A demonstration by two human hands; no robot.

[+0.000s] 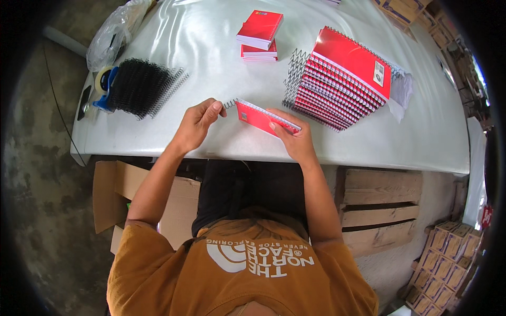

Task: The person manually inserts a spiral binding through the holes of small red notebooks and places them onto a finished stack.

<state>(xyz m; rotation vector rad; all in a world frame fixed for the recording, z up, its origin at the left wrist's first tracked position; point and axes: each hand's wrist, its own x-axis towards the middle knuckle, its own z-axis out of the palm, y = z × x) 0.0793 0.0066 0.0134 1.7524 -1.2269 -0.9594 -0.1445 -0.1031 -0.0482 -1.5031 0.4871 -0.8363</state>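
Grip of L hand (202, 120) is closed w/ thumb & fingertips on dark wire coil (231, 104); R hand (293, 136) pinches red notebook (255, 117) firmly, above nr edge of white worktop (205, 47). Black coil pile (138, 87) lies L, notebook stack (342, 73) R.

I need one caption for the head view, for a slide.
Left hand holds a coil at a red notebook in the right hand; black coils and stacked notebooks lie on the table.

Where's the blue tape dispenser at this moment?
In the head view, the tape dispenser is at the left end of the table, immediately left of the black coils, with the plastic bag beyond it.
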